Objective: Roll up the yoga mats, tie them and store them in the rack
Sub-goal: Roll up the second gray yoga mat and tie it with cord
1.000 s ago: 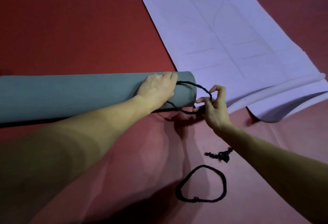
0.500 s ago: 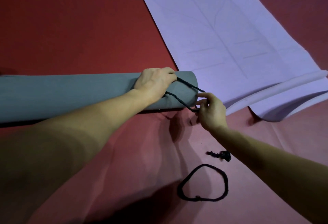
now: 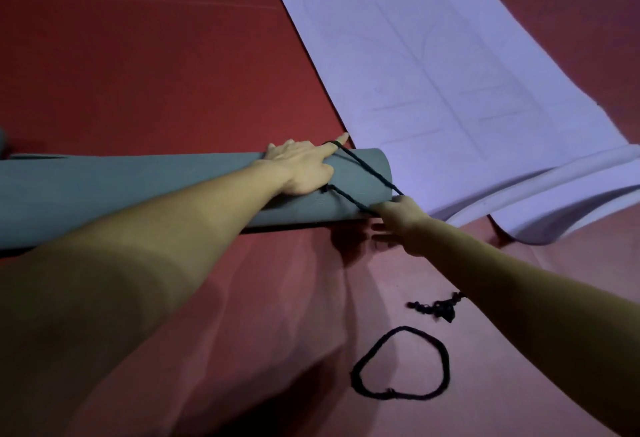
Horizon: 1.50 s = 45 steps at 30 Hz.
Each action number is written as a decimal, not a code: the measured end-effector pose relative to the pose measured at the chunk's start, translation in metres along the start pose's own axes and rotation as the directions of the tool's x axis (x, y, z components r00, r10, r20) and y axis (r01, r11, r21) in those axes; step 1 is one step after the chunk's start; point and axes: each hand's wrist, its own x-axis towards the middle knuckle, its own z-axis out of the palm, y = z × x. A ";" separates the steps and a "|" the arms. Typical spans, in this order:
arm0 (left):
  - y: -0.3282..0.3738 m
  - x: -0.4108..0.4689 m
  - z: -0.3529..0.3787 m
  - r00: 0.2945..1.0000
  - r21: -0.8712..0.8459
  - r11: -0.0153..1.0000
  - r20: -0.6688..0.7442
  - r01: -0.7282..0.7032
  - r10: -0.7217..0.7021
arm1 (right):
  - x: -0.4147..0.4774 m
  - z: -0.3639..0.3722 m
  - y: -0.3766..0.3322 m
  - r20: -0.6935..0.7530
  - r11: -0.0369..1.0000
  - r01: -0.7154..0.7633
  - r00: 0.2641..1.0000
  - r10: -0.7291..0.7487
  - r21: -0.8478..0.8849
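Item under work: a rolled grey-blue yoga mat (image 3: 138,190) lies on its side across the red floor covering (image 3: 138,55), its open end to the right.

Left hand (image 3: 301,168): laid palm down over the top of the roll near that end, fingers spread and fairly straight. The index finger points past the far side of the roll, and a black cord (image 3: 360,166) is hooked over it. The cord's second strand runs from beside the thumb.

Right hand (image 3: 398,220): at the near corner of the roll's end, fingers curled, pinching the two cord strands where they meet. Both strands cross the end of the roll at a slant and are drawn taut between the hands. Whether the cord passes right round the roll cannot be told.

Surroundings: a lilac yoga mat (image 3: 450,72) lies unrolled just beyond the roll's end, bearing faint printed lines. Its near edge is curled over and rumpled. A loose black cord loop (image 3: 447,365) lies flat on the floor covering in front of the right forearm, well apart from the roll. A small tangled black cord (image 3: 438,308) lies between that loop and the forearm, partly hidden by the arm. The floor covering is creased below the roll.
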 end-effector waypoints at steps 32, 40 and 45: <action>-0.055 -0.263 -0.317 0.589 -0.550 0.830 -0.703 -0.095 -0.399 | -0.261 0.049 -0.382 0.334 0.518 0.823 0.433 -0.838 0.233; -0.102 -0.401 -0.298 0.497 -0.711 0.701 -0.629 -0.055 -0.598 | -0.356 0.126 -0.411 0.632 0.304 0.938 0.134 -0.764 0.169; -0.116 -0.457 -0.298 0.446 -0.788 0.615 -0.559 -0.024 -0.699 | -0.387 0.167 -0.426 0.683 0.105 0.978 -0.046 -0.729 0.178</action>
